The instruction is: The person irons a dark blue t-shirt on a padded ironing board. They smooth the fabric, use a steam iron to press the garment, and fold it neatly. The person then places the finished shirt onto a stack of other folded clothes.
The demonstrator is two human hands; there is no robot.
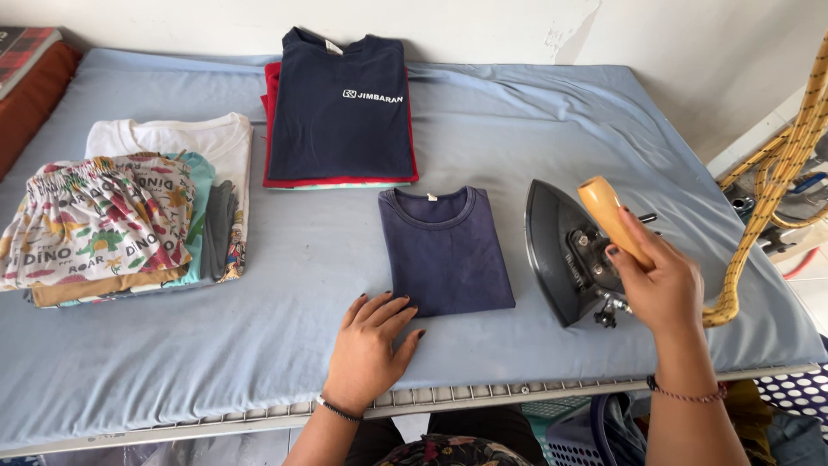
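A small folded purple shirt [444, 250] lies on the blue-covered ironing table [285, 285]. My left hand [371, 349] rests flat on the cloth just below the shirt's lower left corner, fingers spread, its fingertips touching or nearly touching the hem. To the right, a dark metal iron [561, 250] stands tipped on its side, soleplate facing left. My right hand [660, 280] grips the iron's wooden handle [608, 216].
At the back sits a folded navy shirt [341, 108] on red clothing. A pile with a dinosaur-print garment [99, 220] and white shirt lies at left. A yellow braided cord [776, 173] hangs at right. The table's metal front rail [466, 395] runs below.
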